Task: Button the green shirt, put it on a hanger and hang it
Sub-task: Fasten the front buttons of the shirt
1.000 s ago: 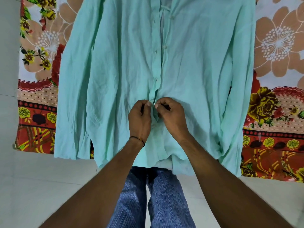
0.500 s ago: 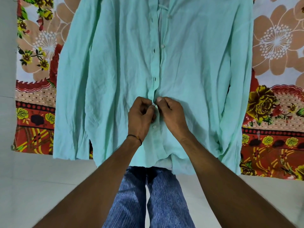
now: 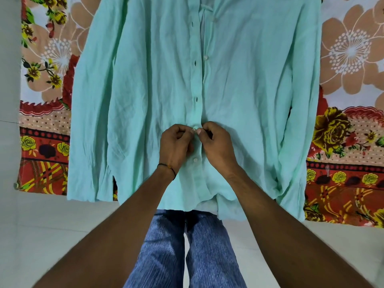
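Observation:
The green shirt [image 3: 145, 96] lies flat, front up, on a flowered bedsheet, its collar end far from me and its hem towards me. My left hand [image 3: 176, 144] pinches the placket edge with the buttonholes. My right hand [image 3: 216, 144] pinches the facing edge, and a white button shows between the two thumbs. One button [image 3: 195, 160] below my hands is fastened. Higher up the placket stays apart, with open buttonholes [image 3: 196, 98] and loose buttons [image 3: 206, 57]. No hanger is in view.
The flowered bedsheet [image 3: 351, 113] covers the surface under the shirt and ends at a pale tiled floor [image 3: 41, 235]. My legs in blue striped trousers [image 3: 187, 250] stand at the shirt's hem. A pale wall strip runs along the left edge.
Both hands stayed at the lower placket, their fingers working the same button. The fastened button below them, hidden a second ago, has come into sight.

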